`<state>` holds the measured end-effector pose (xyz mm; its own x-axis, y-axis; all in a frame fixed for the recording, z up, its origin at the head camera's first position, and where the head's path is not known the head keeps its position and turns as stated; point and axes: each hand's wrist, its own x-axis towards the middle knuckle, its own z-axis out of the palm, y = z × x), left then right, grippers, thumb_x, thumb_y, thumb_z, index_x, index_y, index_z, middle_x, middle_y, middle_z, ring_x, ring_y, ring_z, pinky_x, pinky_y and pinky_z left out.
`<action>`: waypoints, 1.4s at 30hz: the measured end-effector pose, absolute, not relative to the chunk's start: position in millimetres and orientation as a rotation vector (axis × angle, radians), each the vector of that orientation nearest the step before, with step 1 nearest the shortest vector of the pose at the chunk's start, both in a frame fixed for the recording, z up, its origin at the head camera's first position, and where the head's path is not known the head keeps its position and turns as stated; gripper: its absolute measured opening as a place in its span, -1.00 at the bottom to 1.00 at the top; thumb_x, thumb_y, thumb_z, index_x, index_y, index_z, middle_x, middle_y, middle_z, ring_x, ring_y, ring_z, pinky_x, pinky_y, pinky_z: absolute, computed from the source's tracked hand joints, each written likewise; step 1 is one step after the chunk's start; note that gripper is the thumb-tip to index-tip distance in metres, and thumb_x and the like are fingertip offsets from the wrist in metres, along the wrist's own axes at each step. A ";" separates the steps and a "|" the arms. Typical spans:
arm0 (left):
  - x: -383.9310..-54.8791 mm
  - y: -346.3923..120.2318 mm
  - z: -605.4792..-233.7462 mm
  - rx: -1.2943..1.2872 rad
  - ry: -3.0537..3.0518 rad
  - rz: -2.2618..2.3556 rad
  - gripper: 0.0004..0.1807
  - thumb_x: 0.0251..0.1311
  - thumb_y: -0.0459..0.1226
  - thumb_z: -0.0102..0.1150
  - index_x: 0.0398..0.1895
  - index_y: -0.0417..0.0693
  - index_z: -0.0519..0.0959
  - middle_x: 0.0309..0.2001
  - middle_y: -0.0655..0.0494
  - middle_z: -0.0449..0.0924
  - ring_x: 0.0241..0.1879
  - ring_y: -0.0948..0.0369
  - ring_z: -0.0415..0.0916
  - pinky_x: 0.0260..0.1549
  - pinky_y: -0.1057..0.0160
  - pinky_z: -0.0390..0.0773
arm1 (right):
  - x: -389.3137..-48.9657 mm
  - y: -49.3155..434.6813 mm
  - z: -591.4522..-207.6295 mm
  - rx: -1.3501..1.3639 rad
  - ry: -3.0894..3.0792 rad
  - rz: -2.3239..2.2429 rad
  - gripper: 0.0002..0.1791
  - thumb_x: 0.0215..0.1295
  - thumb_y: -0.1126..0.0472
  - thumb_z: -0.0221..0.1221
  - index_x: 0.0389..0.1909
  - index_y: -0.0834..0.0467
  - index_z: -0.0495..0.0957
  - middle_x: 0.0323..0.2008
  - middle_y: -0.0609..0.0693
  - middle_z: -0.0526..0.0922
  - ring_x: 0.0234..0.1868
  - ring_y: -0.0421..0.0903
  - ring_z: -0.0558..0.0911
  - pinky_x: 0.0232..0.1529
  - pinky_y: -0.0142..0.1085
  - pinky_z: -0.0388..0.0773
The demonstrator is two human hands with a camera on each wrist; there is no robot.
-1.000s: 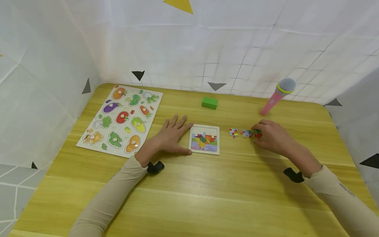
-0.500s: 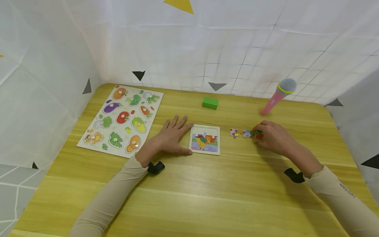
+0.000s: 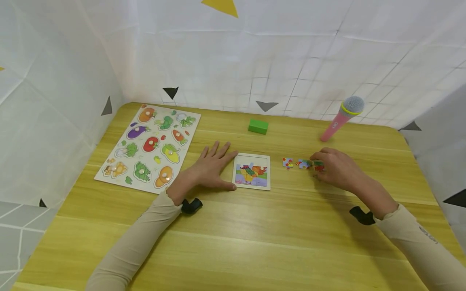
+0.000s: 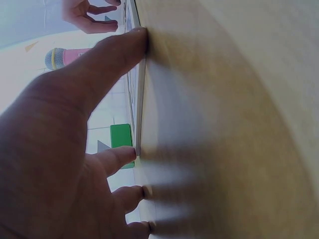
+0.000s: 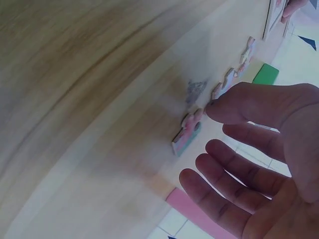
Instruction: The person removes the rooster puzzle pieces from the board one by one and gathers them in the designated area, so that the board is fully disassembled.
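Note:
In the head view a small square puzzle tray (image 3: 251,187) holds a partly filled picture with a bare upper area. My left hand (image 3: 209,169) lies spread on the table at its left side. The thumb and a fingertip touch the tray's edge. To the right lie loose jigsaw pieces: a blue-red one (image 3: 287,162), a second blue one (image 3: 303,163) and a red-green one (image 3: 318,166). My right hand (image 3: 336,167) is over the red-green piece, thumb and index finger around it. In the right wrist view its fingers curve loosely apart, thumb tip beside that piece (image 5: 186,133).
A vegetable knob-puzzle board (image 3: 145,149) lies at the left of the wooden table (image 3: 233,242). Behind the tray is a green block (image 3: 258,126). A pink toy microphone (image 3: 340,119) is at the back right, before a white patterned curtain (image 3: 225,60).
My right hand has shifted very slightly to the right, and the red-green piece under its fingers has moved a little. My left hand stays in place at the tray.

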<state>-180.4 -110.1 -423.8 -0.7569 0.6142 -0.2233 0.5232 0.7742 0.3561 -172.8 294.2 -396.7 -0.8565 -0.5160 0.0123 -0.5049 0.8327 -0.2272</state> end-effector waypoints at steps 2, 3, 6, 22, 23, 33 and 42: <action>-180.1 -109.9 -423.7 0.873 2.640 0.393 0.17 0.08 0.36 0.22 0.64 0.15 -0.08 0.61 -0.05 -0.39 0.54 -0.15 -0.52 0.41 -0.24 -0.38 | -172.0 292.4 -394.8 -0.832 2.966 -0.361 -0.58 0.02 0.35 0.44 -0.04 0.33 0.65 -0.06 0.23 0.65 -0.04 0.21 0.61 -0.11 0.13 0.55; -180.0 -109.9 -423.7 0.874 2.640 0.393 0.17 0.08 0.37 0.22 0.64 0.15 -0.08 0.61 -0.05 -0.39 0.54 -0.15 -0.52 0.41 -0.24 -0.38 | -171.5 291.2 -393.7 -0.837 2.968 -0.373 -0.58 0.03 0.35 0.44 -0.04 0.33 0.65 -0.05 0.23 0.65 -0.02 0.22 0.60 -0.08 0.14 0.54; -179.9 -109.8 -424.0 0.879 2.642 0.391 0.17 0.08 0.37 0.22 0.64 0.14 -0.08 0.61 -0.06 -0.38 0.54 -0.15 -0.51 0.41 -0.25 -0.37 | -169.8 286.3 -390.8 -0.851 2.966 -0.406 -0.60 0.05 0.36 0.41 -0.03 0.32 0.65 -0.03 0.23 0.64 0.01 0.23 0.59 -0.04 0.15 0.52; -181.5 -110.1 -427.4 0.878 2.649 0.383 0.19 0.06 0.38 0.22 0.64 0.14 -0.09 0.61 -0.05 -0.38 0.54 -0.16 -0.50 0.41 -0.26 -0.36 | -176.4 251.6 -390.0 -0.936 2.974 -0.485 -0.62 0.06 0.35 0.35 -0.04 0.30 0.65 -0.11 0.16 0.65 -0.17 0.12 0.63 -0.19 0.01 0.55; -181.4 -110.0 -427.1 0.877 2.650 0.384 0.19 0.06 0.39 0.22 0.64 0.14 -0.09 0.61 -0.04 -0.38 0.54 -0.16 -0.49 0.41 -0.26 -0.36 | -177.1 249.5 -390.1 -0.935 2.968 -0.486 -0.62 0.06 0.35 0.35 -0.04 0.30 0.64 -0.11 0.15 0.64 -0.16 0.12 0.63 -0.17 0.01 0.55; -181.3 -110.7 -425.6 0.868 2.649 0.402 0.19 0.06 0.38 0.23 0.64 0.11 -0.08 0.61 -0.05 -0.37 0.54 -0.15 -0.49 0.41 -0.24 -0.35 | -181.5 224.8 -385.8 -0.954 2.938 -0.470 -0.60 0.08 0.32 0.36 -0.01 0.29 0.64 -0.08 0.16 0.65 -0.14 0.12 0.62 -0.12 0.03 0.55; -180.9 -110.7 -425.9 0.874 2.649 0.413 0.20 0.05 0.38 0.24 0.63 0.09 -0.07 0.61 -0.04 -0.37 0.54 -0.14 -0.50 0.41 -0.25 -0.35 | -183.3 201.9 -382.3 -0.932 2.903 -0.463 -0.60 0.14 0.30 0.33 0.04 0.29 0.63 -0.02 0.16 0.62 -0.04 0.14 0.61 -0.02 0.05 0.54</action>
